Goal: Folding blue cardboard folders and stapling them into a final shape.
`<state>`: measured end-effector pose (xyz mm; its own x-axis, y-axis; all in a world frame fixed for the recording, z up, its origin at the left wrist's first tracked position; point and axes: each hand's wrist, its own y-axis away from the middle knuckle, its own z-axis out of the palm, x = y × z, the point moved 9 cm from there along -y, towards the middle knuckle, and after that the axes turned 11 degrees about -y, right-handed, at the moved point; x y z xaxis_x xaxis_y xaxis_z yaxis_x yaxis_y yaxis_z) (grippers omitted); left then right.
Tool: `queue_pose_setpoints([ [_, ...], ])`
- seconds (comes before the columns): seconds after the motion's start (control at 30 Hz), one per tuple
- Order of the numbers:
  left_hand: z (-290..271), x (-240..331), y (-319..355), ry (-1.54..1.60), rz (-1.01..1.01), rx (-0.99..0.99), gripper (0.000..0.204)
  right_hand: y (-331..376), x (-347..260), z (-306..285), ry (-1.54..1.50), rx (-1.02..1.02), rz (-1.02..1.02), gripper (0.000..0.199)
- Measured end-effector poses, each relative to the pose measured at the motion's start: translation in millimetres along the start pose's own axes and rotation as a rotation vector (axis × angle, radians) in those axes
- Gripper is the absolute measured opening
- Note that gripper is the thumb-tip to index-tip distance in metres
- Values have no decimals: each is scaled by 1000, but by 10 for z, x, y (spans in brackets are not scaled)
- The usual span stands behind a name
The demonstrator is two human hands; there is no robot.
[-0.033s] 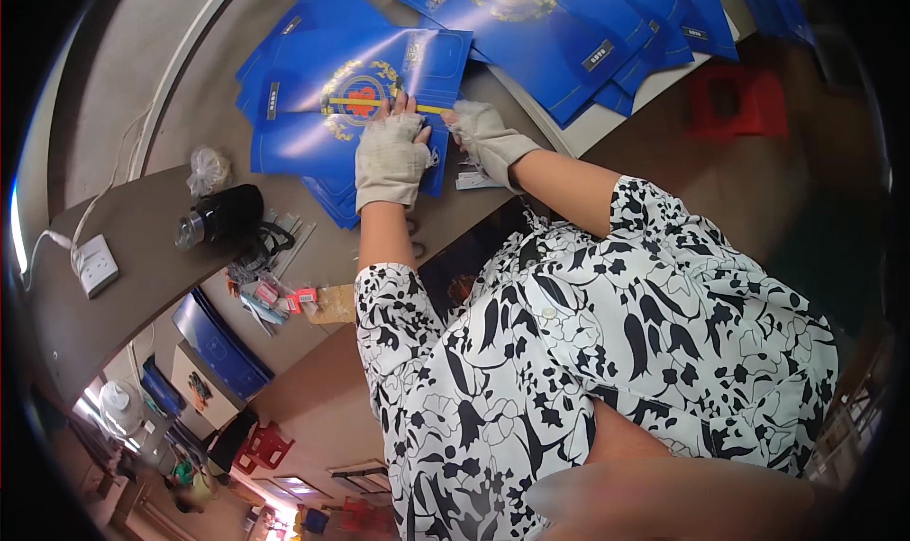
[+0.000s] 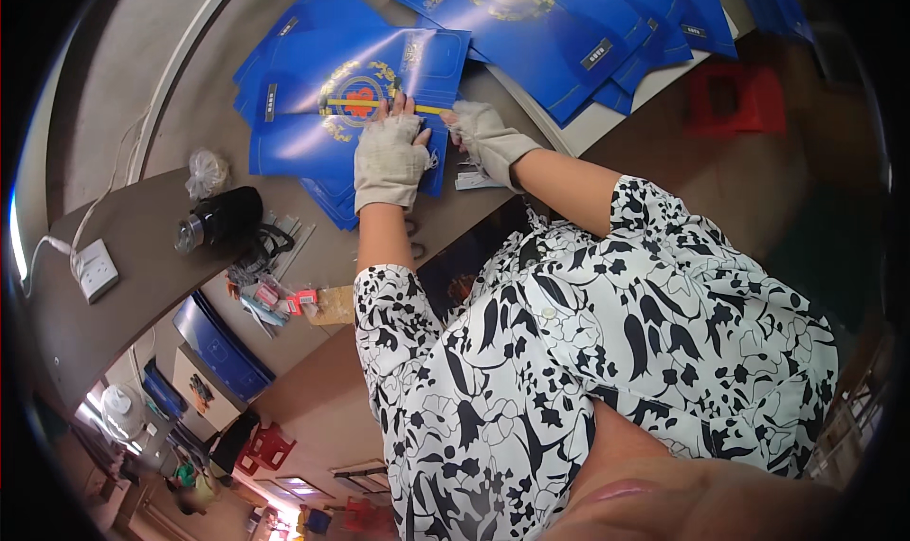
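A glossy blue printed cover (image 2: 294, 143) with a gold wreath and red emblem lies on top of a loose stack of others. Across it runs a narrow yellow strip (image 2: 428, 110). My left hand (image 2: 391, 157), in a pale fingerless glove, rests flat on the cover, its fingers stretched out over the strip. At the strip's right end, beside the cover's edge, my right hand (image 2: 485, 135), gloved alike, has its fingers curled and pinched around that end. Its fingertips are partly hidden. Below it lie small white strips (image 2: 474, 179).
More blue covers (image 2: 550, 29) lie fanned over a white stack (image 2: 555, 129) at the far right. To the left stand a dark bottle (image 2: 223, 219), a clear plastic bag (image 2: 208, 173) and a white power socket (image 2: 95, 271). A red stool (image 2: 735, 100) is on the floor.
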<state>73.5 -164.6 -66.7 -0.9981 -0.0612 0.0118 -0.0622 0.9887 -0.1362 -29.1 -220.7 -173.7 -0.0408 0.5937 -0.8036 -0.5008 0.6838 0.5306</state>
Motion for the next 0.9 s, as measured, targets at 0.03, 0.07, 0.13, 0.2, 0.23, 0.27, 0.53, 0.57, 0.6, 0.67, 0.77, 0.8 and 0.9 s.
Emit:
queue_pose_setpoints([
  [0.03, -26, 6, 11, -8, 6, -19, 54, 9, 5, 24, -36, -50, 33, 24],
  [0.07, -48, 7, 9, -14, 13, -37, 57, 24, 17, 49, -72, -98, 65, 24],
  [0.13, -38, -29, -4, 20, 15, -57, 63, 19, 44, 38, -138, -98, 87, 24],
  [0.2, -25, -50, 19, 16, 21, -81, 65, 41, 56, 42, -202, -109, 113, 24],
  [0.23, -54, -64, 52, 25, 13, -70, 65, 59, 30, 79, -149, -162, 113, 23],
  [0.27, -78, -85, 89, 26, 0, -72, 65, 78, 9, 138, -96, -217, 113, 22],
  [0.53, -168, 14, -21, 0, 60, -45, 61, -61, -92, 51, 369, -99, -72, 22],
  [0.57, -181, 12, -34, 1, 59, -44, 61, -61, -190, 71, 512, -92, -212, 22],
  [0.6, -182, -8, -18, -7, 61, -54, 60, -24, -236, 124, 514, -103, -211, 22],
  [0.67, -181, -62, 9, -18, 58, -65, 59, 55, -297, 166, 595, -77, -169, 23],
  [0.77, -238, -254, 0, -126, -58, -14, 56, 131, -282, 143, 232, -30, -195, 23],
  [0.8, -223, -273, 0, -128, -60, -13, 56, 122, -287, 155, 232, -31, -197, 23],
  [0.9, -99, -446, 10, -181, -149, -19, 59, 71, -145, 154, 223, 25, -49, 21],
])
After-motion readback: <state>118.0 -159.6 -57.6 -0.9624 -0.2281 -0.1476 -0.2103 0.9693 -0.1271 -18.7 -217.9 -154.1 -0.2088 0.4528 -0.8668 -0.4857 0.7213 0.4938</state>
